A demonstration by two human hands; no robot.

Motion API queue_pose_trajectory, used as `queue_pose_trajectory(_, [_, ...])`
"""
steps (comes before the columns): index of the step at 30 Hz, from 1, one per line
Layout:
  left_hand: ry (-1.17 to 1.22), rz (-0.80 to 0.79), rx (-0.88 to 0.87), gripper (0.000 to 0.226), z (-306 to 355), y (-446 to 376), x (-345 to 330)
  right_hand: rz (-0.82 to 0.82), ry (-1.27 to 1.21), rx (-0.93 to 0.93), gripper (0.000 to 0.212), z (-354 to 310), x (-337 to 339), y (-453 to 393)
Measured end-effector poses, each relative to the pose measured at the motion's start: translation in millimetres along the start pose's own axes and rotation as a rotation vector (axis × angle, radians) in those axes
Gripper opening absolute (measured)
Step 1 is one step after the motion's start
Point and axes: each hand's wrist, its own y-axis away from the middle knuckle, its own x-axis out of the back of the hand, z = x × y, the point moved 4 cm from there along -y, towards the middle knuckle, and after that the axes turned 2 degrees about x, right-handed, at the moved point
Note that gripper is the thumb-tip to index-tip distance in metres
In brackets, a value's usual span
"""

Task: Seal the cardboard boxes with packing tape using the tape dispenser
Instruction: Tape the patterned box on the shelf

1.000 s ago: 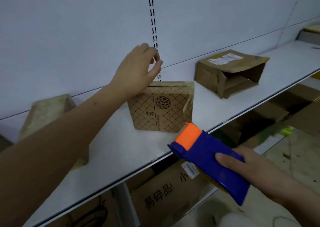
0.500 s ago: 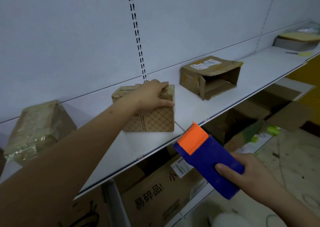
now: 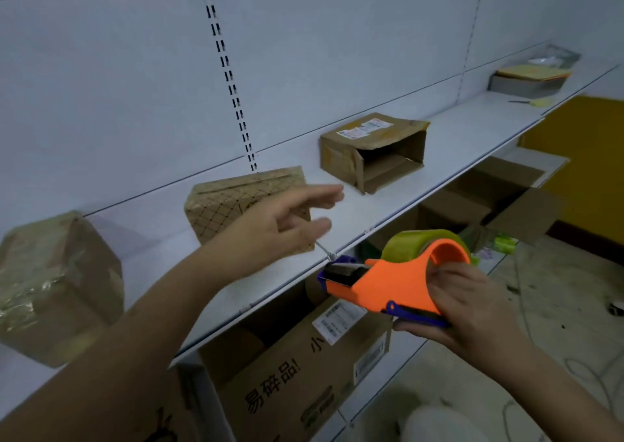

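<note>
My left hand (image 3: 270,228) hung out over the shelf (image 3: 456,144), fingers straight and spread, holding nothing. It sat in front of the patterned box (image 3: 236,195), blurred, and I could not tell whether it touched the cardboard. That box stood mid-shelf, its top closed, a lattice print on its near face.

My right hand (image 3: 472,310) gripped the dispenser (image 3: 391,282) in front of the shelf edge, on the near right, fingers curled round its back end and thumb under it. The orange side faced up, blue trim showed along the bottom and at the nose, and the nose pointed left toward the shelf edge. The tape roll (image 3: 415,245) sat in its cradle at the top, yellowish and clear.

Farther right on the shelf lay the open box (image 3: 371,147), on its side, mouth gaping toward the near right, a white label on top. At the far left sat a taped box (image 3: 57,282), shiny with wrap. Way down the far right end, a flat grey tray (image 3: 520,83) carried a stack of yellowish sheets.

Under the shelf stood a big carton (image 3: 304,374) with printed characters and a white label, and more brown cartons lay open on the floor (image 3: 557,306) to the right. Behind it all ran the pale wall panel (image 3: 101,86) with a slotted upright.
</note>
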Motion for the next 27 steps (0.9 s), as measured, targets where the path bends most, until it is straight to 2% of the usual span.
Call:
queue_pose_trajectory(2, [-0.046, -0.164, -0.029, 0.065, 11.9, 13.7, -17.3, 0.014, 0.044, 0.032, 0.048, 5.5, 4.4, 0.5])
queue_pose_trajectory(3, [-0.087, -0.197, -0.062, 0.07, 17.3, 17.7, -21.5, 0.023, 0.062, 0.037, 0.049, 7.3, 6.4, 1.5])
queue_pose_trajectory(5, [-0.126, -0.192, -0.128, 0.071, 28.1, 21.7, -24.8, 0.055, 0.085, 0.045, 0.05, 8.8, 11.7, 1.3])
queue_pose_trajectory(9, [-0.18, -0.107, -0.294, 0.051, 43.6, 23.7, -28.7, 0.107, 0.065, 0.062, 0.047, 8.7, 21.0, 0.3])
queue_pose_trajectory(21, [-0.21, -0.166, -0.364, 0.033, 64.1, 14.7, -43.5, 0.084, 0.02, -0.015, 0.051, 15.3, 36.8, 25.0])
queue_pose_trajectory(27, [-0.261, -0.2, -0.407, 0.036, 77.3, 2.2, -55.7, 0.063, -0.01, -0.105, 0.051, 19.4, 46.9, 41.8])
